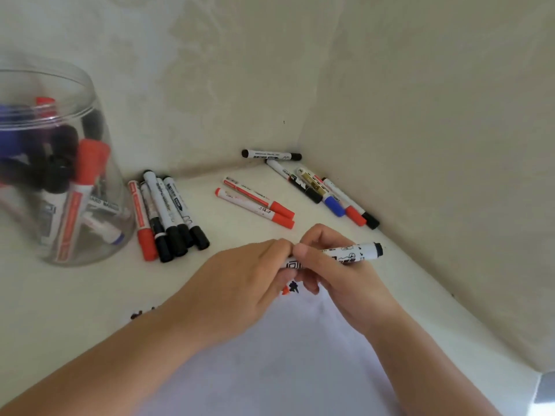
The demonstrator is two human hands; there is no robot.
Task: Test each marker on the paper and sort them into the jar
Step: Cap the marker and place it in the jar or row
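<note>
**Both hands on one marker above the paper**

A clear jar (60,181) stands at the left of the white table (90,295), well apart from the hands. Inside it, capped markers lean together: several with black caps, some with blue, and red-capped ones, the nearest red one (81,193) tilted against the front wall.

Both hands meet over the top edge of the paper (285,355). The right hand (333,274) curls its fingers around the barrel of a white marker (354,254), whose dark end sticks out to the right. The left hand (240,283) pinches the marker's other end, its fingertips touching the right hand's; whether a cap sits there is hidden.

Dark and red scribbles (291,288) show on the paper just under the hands.

Loose markers lie on the table: a bunch of five (168,217) just right of the jar, two red-capped ones (255,202) in the middle, and a cluster (318,187) in the wall corner.
</note>
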